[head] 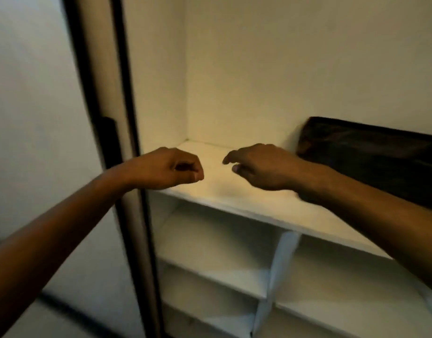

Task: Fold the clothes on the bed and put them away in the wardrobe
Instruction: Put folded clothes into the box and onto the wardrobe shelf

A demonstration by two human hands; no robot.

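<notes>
Left hand [178, 168] hovers at front-left of wardrobe shelf [258, 203], fingers curled, empty. Right hand [261, 167] over shelf middle, fingers loose, empty. Dark folded garment [371, 154] on shelf right, apparently stowed. Bed out of view; remaining clothes unknowable.

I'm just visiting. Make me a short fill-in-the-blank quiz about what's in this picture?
1. Both hands hover over a ___ shelf inside the wardrobe.
2. The dark folded cloth lies on the shelf beside the ___ hand.
3. The left hand has its fingers ___ and holds nothing.
4. Below the shelf, an upright divider splits the space into ___.

Missing words: white; right; curled; compartments
</notes>
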